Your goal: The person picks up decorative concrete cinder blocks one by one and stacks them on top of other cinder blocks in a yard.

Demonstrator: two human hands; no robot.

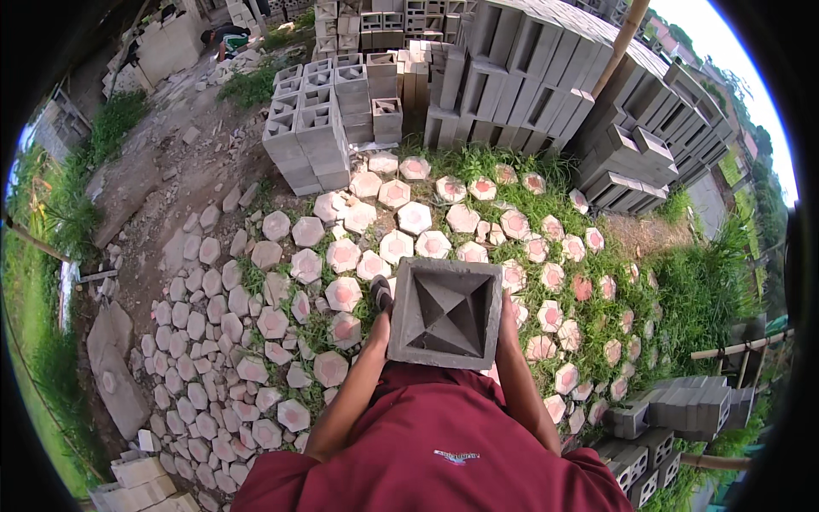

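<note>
A square grey concrete breeze block (446,312) is held in front of my body at about waist height. Its upward face has a raised rim and a recessed cross-shaped pattern with darker hollows. My left hand (383,314) presses against its left side, and my right hand (508,317) against the right side. Most of the fingers of both hands are hidden along the sides and underneath. Below the block lies a path of hexagonal paving stones (344,293) with grass between them.
Ahead stand patterned blocks (307,128) in a stack, with tall rows of grey hollow blocks (520,77) to their right. More blocks (682,405) lie at the lower right and pale blocks (141,486) at the lower left. A person (227,36) bends over at the far left.
</note>
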